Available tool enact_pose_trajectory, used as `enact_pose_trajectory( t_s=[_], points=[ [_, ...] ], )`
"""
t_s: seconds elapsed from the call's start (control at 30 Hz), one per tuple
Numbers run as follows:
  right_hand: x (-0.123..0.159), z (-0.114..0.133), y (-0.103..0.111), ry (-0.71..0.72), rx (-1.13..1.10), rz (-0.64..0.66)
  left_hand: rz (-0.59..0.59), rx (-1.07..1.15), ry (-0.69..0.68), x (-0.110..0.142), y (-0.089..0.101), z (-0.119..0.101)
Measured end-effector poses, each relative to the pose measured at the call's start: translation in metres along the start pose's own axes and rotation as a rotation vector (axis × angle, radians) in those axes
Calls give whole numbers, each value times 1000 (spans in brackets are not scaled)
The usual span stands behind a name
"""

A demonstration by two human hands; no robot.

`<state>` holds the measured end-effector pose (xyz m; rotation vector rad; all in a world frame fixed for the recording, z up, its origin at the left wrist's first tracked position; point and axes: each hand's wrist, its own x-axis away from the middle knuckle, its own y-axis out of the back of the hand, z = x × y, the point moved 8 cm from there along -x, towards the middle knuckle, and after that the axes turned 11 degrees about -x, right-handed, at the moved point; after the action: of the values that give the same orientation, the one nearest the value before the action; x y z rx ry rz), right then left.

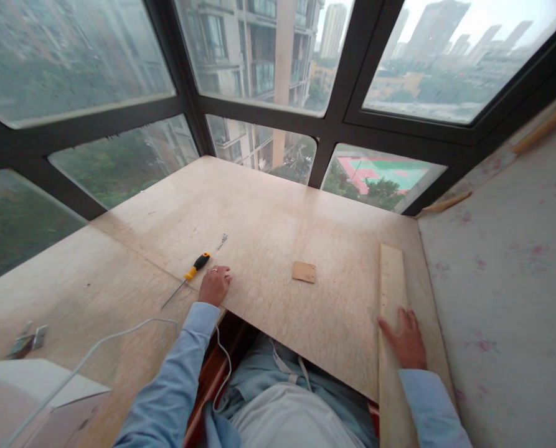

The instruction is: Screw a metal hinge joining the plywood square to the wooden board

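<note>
My left hand [215, 286] rests on the pale tabletop, fingers loosely bent and slightly apart, with nothing visible in them. Just beyond it lies a screwdriver [197, 266] with a yellow and black handle, its shaft pointing toward the near left. A few small screws [222, 240] are grouped farther back. On the right, my right hand [406, 341] lies with spread fingers on a long wooden board [392, 274], thumb at the board's left edge. Between the hands sits a small brown rectangular piece [303, 272] with small holes near its right edge.
A white cable [104, 340] runs across the left side and hangs over the edge. Small metal parts [28, 340] lie at far left, near a white box [39, 386]. Windows with dark frames [259, 115] border the table; a flowered wall [502, 298] stands right.
</note>
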<state>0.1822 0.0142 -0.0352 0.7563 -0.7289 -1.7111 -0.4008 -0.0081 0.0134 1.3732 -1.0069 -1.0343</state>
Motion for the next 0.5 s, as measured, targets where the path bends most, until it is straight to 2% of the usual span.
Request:
enact_pose_trajectory(
  t_s=[0.17,0.33,0.5],
  points=[
    [2,1,0,9,29,15,64,-130,224,17,5,19],
    [2,1,-1,-3,31,21,33,-139,363,23,10,8],
    [2,5,1,-14,26,22,8,-94,408,17,10,2]
  ],
)
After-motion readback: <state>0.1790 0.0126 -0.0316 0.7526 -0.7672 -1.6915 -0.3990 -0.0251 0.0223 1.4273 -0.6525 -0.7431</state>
